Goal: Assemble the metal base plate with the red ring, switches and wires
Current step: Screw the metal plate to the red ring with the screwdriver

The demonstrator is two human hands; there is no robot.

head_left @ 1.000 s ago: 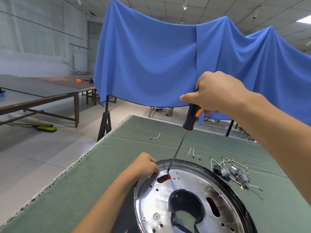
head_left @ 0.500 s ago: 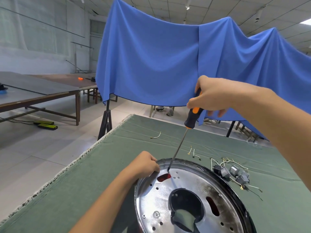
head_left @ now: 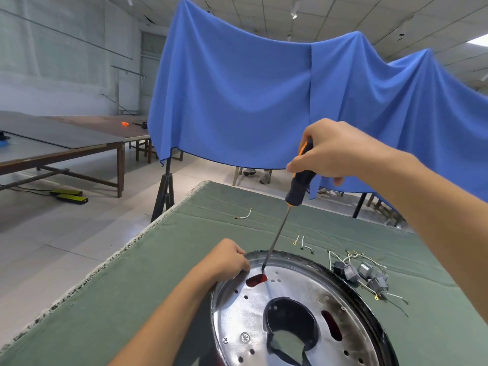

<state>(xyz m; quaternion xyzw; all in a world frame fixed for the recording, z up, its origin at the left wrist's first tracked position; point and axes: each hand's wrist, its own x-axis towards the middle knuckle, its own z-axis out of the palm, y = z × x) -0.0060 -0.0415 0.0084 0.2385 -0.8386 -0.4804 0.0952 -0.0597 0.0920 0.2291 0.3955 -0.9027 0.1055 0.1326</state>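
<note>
A round metal base plate (head_left: 298, 289) lies at the near right of the green table. The red ring (head_left: 255, 280) shows through slots in the plate. My left hand (head_left: 227, 257) grips the plate's far left rim. My right hand (head_left: 332, 151) holds the black and orange handle of a long screwdriver (head_left: 298, 186); its tip stands at the edge of the red slot near the left hand. A cluster of grey switches (head_left: 361, 273) with wires lies to the right of the plate.
Loose short wires (head_left: 244, 215) lie on the green table cover (head_left: 158, 273). The table's left edge runs diagonally beside bare floor. A blue cloth (head_left: 237, 101) hangs behind the table. Long wooden tables (head_left: 60, 143) stand at the far left.
My right hand has turned on the screwdriver handle and its fingers have shifted. The tip has stayed at the red slot. The left hand has kept its hold on the rim.
</note>
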